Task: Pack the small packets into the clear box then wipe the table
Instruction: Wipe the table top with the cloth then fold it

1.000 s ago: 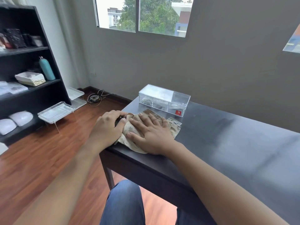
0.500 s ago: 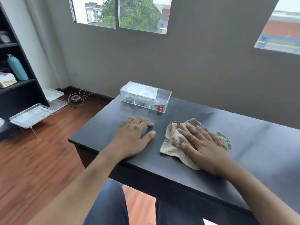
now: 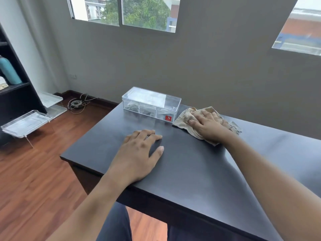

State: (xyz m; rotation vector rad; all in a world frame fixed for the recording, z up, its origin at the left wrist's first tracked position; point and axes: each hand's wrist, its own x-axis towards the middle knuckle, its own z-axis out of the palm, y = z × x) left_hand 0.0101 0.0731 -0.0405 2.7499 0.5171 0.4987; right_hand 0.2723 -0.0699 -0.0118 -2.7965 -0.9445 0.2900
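Nearest, dark trouser legs (image 3: pixel 114 223) under the near edge of the black table (image 3: pixel 199 171), with red-brown wood floor (image 3: pixel 34 180) to the left. On the tabletop, left hand (image 3: pixel 139 153) lying palm down, fingers spread flat on the bare surface, grasping nothing. Farther and to the right, right hand (image 3: pixel 207 126) pressed flat on a crumpled beige cloth (image 3: pixel 184 119), fingers extended over it rather than curled round it (pinning it to the table, no real clench). Cloth's left edge just beside the right end of the clear box (image 3: pixel 151 104), possibly touching it; hard to tell from this angle. Box standing near the far left part of the table, lid on, split into three compartments, a small red label (image 3: pixel 168 118) on its near right corner. Small packets (image 3: pixel 131 106) dimly visible inside, in the left compartment and perhaps the middle one; glare blurs the rest. Far left, clear plastic trays (image 3: pixel 27 122) beside a black shelf (image 3: pixel 17 94) holding a teal bottle (image 3: pixel 9 70), a coil of cables (image 3: pixel 76 103) on the floor by the grey wall (image 3: pixel 208 66), and windows (image 3: pixel 125 13) above.
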